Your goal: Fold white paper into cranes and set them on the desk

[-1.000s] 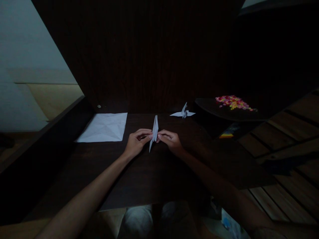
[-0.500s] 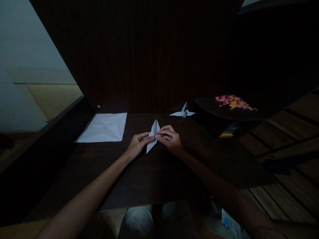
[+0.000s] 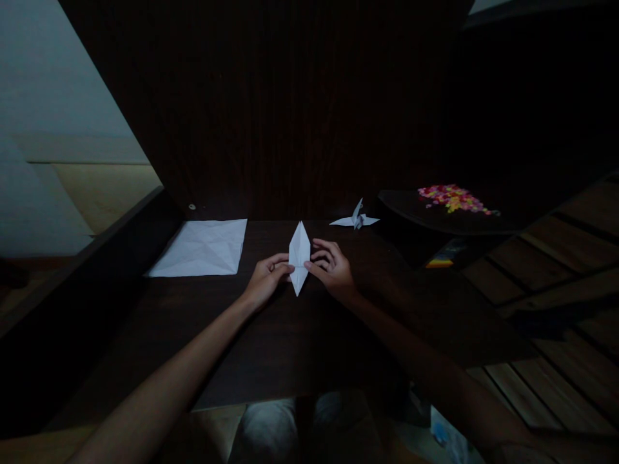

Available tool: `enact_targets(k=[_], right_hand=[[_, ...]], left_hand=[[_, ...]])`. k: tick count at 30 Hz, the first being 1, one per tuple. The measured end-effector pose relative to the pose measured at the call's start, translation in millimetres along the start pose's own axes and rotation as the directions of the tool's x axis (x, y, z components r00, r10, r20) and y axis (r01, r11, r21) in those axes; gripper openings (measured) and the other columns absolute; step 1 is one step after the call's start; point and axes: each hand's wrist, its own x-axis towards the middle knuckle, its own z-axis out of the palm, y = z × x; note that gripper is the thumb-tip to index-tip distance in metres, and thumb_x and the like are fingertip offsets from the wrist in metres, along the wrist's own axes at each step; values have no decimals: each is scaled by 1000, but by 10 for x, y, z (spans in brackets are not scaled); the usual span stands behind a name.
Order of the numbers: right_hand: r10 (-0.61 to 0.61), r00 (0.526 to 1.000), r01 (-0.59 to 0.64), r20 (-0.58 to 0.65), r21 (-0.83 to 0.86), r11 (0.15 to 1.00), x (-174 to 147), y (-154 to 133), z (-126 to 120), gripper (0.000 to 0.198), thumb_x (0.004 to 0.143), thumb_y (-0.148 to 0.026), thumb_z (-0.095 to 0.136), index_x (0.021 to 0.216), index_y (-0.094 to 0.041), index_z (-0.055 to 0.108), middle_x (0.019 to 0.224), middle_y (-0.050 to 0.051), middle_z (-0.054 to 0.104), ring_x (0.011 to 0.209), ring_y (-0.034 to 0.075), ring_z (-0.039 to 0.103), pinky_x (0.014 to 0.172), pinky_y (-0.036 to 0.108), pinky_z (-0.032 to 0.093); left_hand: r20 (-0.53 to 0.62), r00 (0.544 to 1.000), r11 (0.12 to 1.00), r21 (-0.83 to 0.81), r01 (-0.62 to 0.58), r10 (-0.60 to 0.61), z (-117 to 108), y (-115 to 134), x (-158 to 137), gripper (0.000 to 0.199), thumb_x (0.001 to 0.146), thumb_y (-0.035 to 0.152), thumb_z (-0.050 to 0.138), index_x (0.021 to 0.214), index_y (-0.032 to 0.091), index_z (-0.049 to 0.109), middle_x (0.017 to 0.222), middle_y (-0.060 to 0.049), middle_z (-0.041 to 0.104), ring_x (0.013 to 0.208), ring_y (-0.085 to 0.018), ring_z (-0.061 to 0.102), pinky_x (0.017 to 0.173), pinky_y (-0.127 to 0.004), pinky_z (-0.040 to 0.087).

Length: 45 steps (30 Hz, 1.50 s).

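Between my hands is a white folded paper [image 3: 300, 248], a narrow diamond with points at top and bottom and a crease across its middle. My left hand [image 3: 267, 278] pinches its left edge, with the thumb on the front and fingers partly behind. On the opposite edge, the thumb of my right hand [image 3: 333, 270] presses the paper, while its other fingers curl beside it. A finished white paper crane [image 3: 356, 221] stands behind, to the right. White creased paper sheets [image 3: 203, 248] lie flat on the left.
The dark wooden desk [image 3: 271, 348] has a tall back panel [image 3: 271, 116] and a raised left side board [image 3: 87, 277]. At the right, a curved shelf [image 3: 401, 209] carries a heap of small pink, red and yellow pieces [image 3: 454, 198].
The folded paper has turned from a slanted, partly opened position to a flat, upright diamond facing me. My right fingers have moved off its front.
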Motion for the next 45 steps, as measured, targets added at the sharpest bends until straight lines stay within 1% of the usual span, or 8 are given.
enact_targets(k=[4, 9, 12, 15, 21, 32, 39, 45], right_hand=[[149, 988, -152, 50, 47, 987, 9, -1, 14, 39, 65, -35, 73, 98, -18, 61, 85, 4, 59, 72, 13, 59, 66, 28, 53], [175, 982, -178, 74, 46, 983, -2, -50, 20, 30, 65, -37, 72, 84, -16, 64, 71, 1, 60, 63, 14, 60, 58, 28, 53], [175, 982, -179, 73, 56, 982, 0, -51, 17, 32, 66, -38, 72, 88, -16, 65, 73, 2, 61, 65, 15, 61, 57, 27, 53], [171, 981, -179, 96, 80, 981, 3, -30, 18, 42, 67, -37, 71, 103, -17, 63, 69, 0, 62, 63, 14, 61, 57, 28, 54], [165, 977, -184, 133, 145, 972, -4, -7, 23, 65, 69, -32, 70, 129, -19, 50, 67, -3, 61, 56, 11, 59, 56, 27, 53], [205, 971, -226, 125, 177, 958, -7, -28, 30, 63, 67, -35, 72, 125, -20, 54, 68, -2, 62, 63, 13, 59, 60, 30, 56], [210, 972, -226, 102, 185, 956, -8, -13, 45, 63, 66, -36, 72, 124, -20, 55, 68, -2, 62, 61, 12, 59, 60, 30, 56], [203, 974, -219, 100, 185, 958, -24, -39, 63, 65, 67, -35, 71, 127, -19, 52, 68, -2, 62, 60, 12, 59, 59, 30, 56]], left_hand=[[9, 1000, 999, -27, 18, -18, 24, 20, -19, 33, 63, 22, 67, 95, 12, 64, 80, -5, 70, 69, -17, 65, 64, -28, 52], [26, 1000, 999, 36, 11, -12, 12, 10, -22, 33, 65, 27, 70, 94, 12, 64, 78, -4, 70, 69, -18, 65, 65, -30, 54], [22, 1000, 993, 113, -21, 18, -4, -9, -10, 36, 67, 33, 69, 95, 11, 67, 84, -6, 71, 76, -20, 65, 68, -31, 54], [-28, 995, 979, 183, -88, 95, -14, -6, -6, 47, 68, 34, 70, 109, 13, 64, 93, -7, 70, 78, -19, 64, 71, -31, 52], [-58, 975, 915, 359, -182, 217, -27, 34, -34, 56, 71, 31, 67, 124, 17, 55, 107, -8, 65, 82, -17, 61, 74, -31, 51], [-43, 972, 913, 355, -201, 230, -47, -22, -7, 58, 73, 31, 64, 128, 18, 51, 105, -5, 63, 78, -15, 59, 73, -30, 50], [-41, 957, 885, 394, -247, 286, -29, 23, -31, 49, 74, 32, 64, 121, 18, 58, 96, -4, 65, 81, -17, 58, 73, -30, 49], [-96, 977, 947, 279, -160, 193, -22, 35, -17, 42, 68, 31, 69, 107, 16, 67, 98, -6, 67, 76, -18, 61, 68, -31, 52]])
